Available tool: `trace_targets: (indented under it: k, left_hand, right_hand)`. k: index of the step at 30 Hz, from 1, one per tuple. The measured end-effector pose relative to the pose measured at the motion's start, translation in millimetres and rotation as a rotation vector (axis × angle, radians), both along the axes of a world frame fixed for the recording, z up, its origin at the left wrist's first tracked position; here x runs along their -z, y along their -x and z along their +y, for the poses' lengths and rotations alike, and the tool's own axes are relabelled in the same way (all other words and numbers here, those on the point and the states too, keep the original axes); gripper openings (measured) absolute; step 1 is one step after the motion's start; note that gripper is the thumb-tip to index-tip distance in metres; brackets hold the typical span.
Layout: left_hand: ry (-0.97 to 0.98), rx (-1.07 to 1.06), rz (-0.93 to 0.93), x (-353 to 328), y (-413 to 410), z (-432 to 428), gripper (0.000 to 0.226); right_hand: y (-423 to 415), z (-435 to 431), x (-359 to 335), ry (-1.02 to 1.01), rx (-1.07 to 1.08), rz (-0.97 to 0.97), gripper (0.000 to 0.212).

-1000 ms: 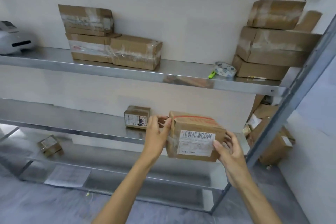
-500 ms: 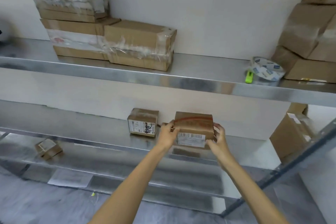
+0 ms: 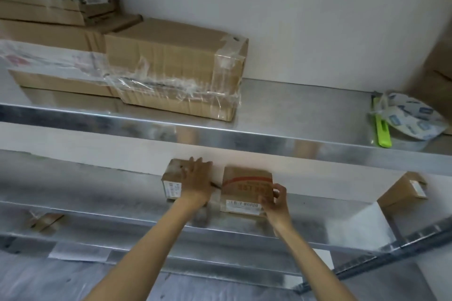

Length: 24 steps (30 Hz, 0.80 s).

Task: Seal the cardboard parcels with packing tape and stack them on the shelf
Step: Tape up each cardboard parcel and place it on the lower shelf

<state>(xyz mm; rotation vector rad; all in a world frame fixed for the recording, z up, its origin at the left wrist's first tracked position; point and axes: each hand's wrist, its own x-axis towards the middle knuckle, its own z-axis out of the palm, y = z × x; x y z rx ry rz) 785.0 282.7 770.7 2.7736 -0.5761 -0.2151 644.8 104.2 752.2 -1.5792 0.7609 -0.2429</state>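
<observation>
- The parcel with a red stripe sits on the middle shelf, near the wall.
- Right hand: fingers curled on the parcel's front right corner.
- Left hand: fingers straight, laid over a small box just beside the parcel.
- The upper shelf overhangs both, carrying a long taped box, a tape roll and a green cutter.
</observation>
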Motion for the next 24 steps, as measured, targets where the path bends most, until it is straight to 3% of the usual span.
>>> trace_targets:
  k: [2,5,12,20,24]
  left_hand:
    - [-0.052,-0.084,0.028,5.7,-3.5,11.2,0.052]
    - [-0.128,-0.032,-0.007,19.0,-4.1,23.9,0.054]
    - [-0.068,-0.012,-0.058,24.4,-7.3,37.7,0.049]
    - [-0.026,-0.020,-0.144,15.7,9.4,37.7,0.052]
    - [-0.019,-0.010,-0.167,-7.0,24.9,38.1,0.049]
  right_hand:
    - [-3.0,5.3,1.1,-0.011,-0.024,0.004,0.037]
    - [-11.2,19.5,2.0,-0.011,-0.036,-0.019,0.038]
    - [-21.3,36.6,5.6,0.036,0.016,-0.031,0.037]
    - [-16.1,32.6,-7.9,0.224,-0.065,0.147,0.088]
    - [-3.2,32.1,-22.9,0.343,-0.064,0.109,0.086]
